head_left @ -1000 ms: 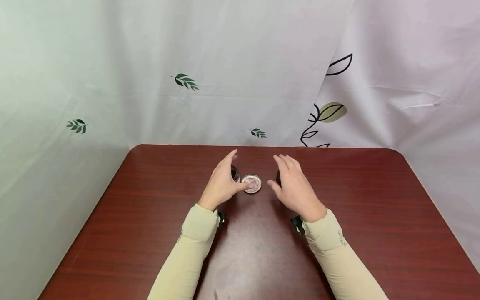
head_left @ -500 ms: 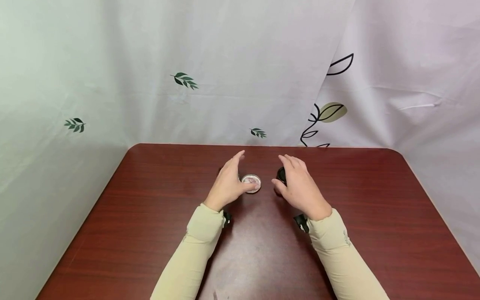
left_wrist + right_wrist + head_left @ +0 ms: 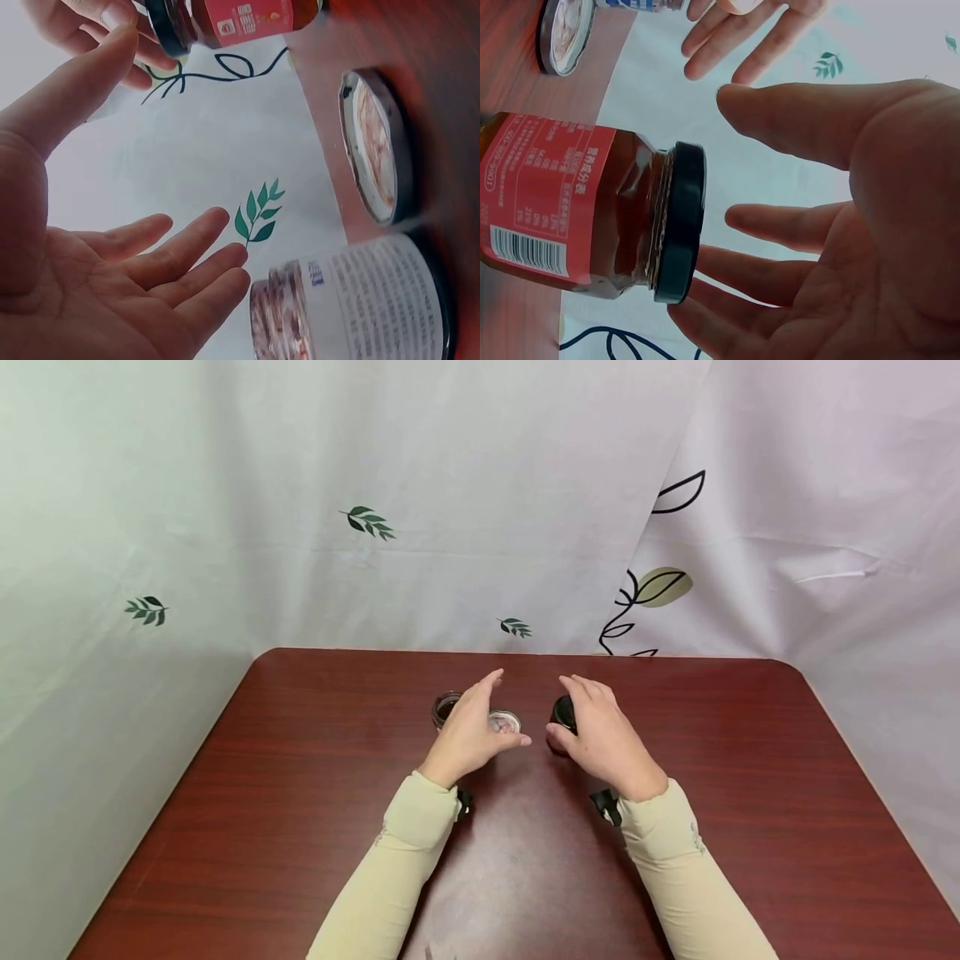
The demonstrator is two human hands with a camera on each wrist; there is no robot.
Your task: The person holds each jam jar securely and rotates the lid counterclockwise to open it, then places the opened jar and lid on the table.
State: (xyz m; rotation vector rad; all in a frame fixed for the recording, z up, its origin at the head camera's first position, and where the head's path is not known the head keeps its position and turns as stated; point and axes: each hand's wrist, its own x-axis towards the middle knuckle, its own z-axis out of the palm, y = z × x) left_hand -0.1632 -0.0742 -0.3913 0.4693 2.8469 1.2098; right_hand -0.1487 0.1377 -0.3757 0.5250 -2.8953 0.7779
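An uncovered jar (image 3: 444, 710) with a white label (image 3: 367, 307) stands left of a loose lid (image 3: 507, 722). The lid lies inner side up, its inside smeared, as the left wrist view shows (image 3: 373, 146). My left hand (image 3: 468, 735) hovers over the jar and lid, fingers spread, holding nothing. To the right stands a second jar (image 3: 564, 714) with its black lid (image 3: 681, 225) on and a red label (image 3: 547, 195). Beside and above that jar is my right hand (image 3: 603, 735), fingers relaxed and apart; whether a fingertip touches the lid, I cannot tell.
The dark red wooden table (image 3: 510, 877) extends around both jars. Behind it hangs a pale curtain (image 3: 450, 460) with printed leaves. Both forearms, in light sleeves, reach in from the front edge, each with a black wrist device.
My left hand has moved right, from beside the uncovered jar to over the lid's near side, baring more of that jar. My right hand has shifted slightly right, and the capped jar shows more.
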